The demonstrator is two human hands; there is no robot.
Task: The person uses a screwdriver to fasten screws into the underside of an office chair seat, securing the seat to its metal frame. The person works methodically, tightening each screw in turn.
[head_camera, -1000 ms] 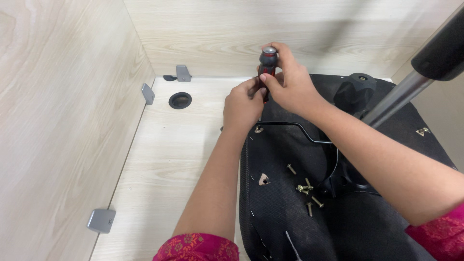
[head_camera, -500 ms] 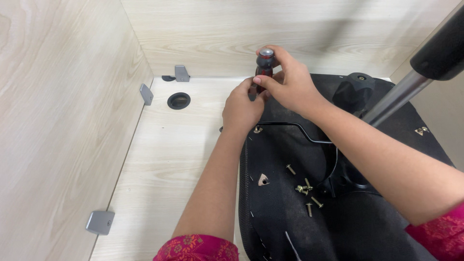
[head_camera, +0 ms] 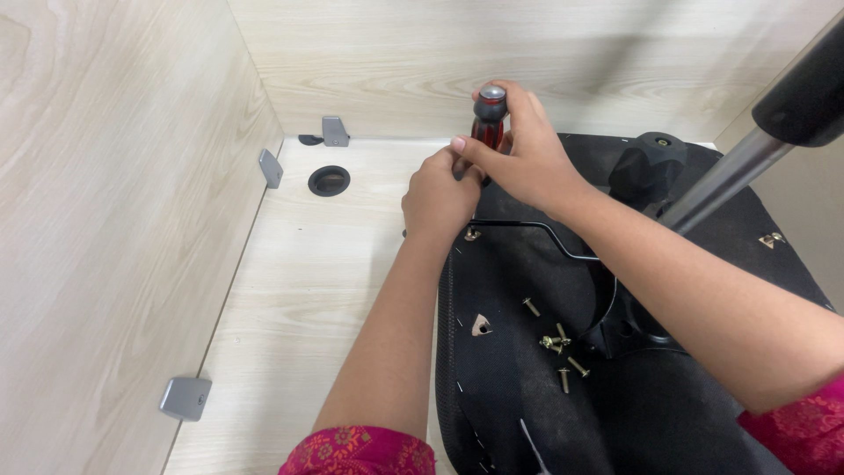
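1. Since the earlier frames, the screwdriver [head_camera: 489,119] has shifted slightly left and now stands more upright; both hands have stayed grouped at the far edge of the black seat underside [head_camera: 527,405].
2. The right hand [head_camera: 526,157] wraps the red-and-black handle from the right. Its fingers are clenched around the handle, thumb extended left toward the left hand. The grey cap of the handle shows above the fingers.
3. The left hand [head_camera: 438,195] sits just below and left of the handle, fingers curled shut. What they pinch is hidden by the knuckles and the right thumb; it cannot be told whether they hold the shaft or a fastener.
4. The screwdriver shaft and tip are fully hidden behind both hands.
5. The seat underside lies on the pale wood-grain counter [head_camera: 308,281]; its near and right edges are cut off by the frame.
6. Loose brass screws [head_camera: 556,341] lie in a small cluster on the black fabric, near the base of the metal column [head_camera: 721,180]. Their exact count is hard to make out.
7. The top of the column ends in a black part cut off at the upper right corner.
8. Grey corner brackets [head_camera: 185,398] and a round black grommet [head_camera: 329,180] sit along the counter's walls, well apart from the hands.
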